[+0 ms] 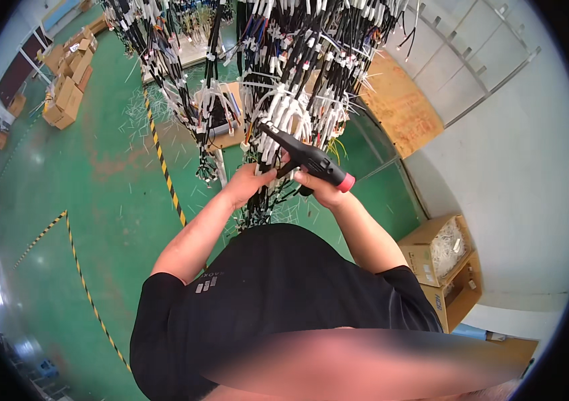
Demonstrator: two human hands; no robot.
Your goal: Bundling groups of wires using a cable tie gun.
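A thick hanging bundle of wire harnesses (291, 100), black cables with white sleeves, connectors and ties, fills the space in front of me. My right hand (321, 190) is closed around the handle of a black cable tie gun (311, 160) with a red rear knob. The gun's nose points up and left, against the lower part of the bundle. Just left of it, my left hand (248, 185) is closed on the black cables, its thumb toward the gun. Some of the fingers on both hands are hidden behind cables and tool.
Another group of harnesses (177, 87) hangs to the left. Cut tie ends litter the green floor (117, 220), which bears yellow-black tape lines (164, 167). Open cartons (425, 250) stand at right, one holding white scraps. More cardboard boxes (64, 100) lie far left.
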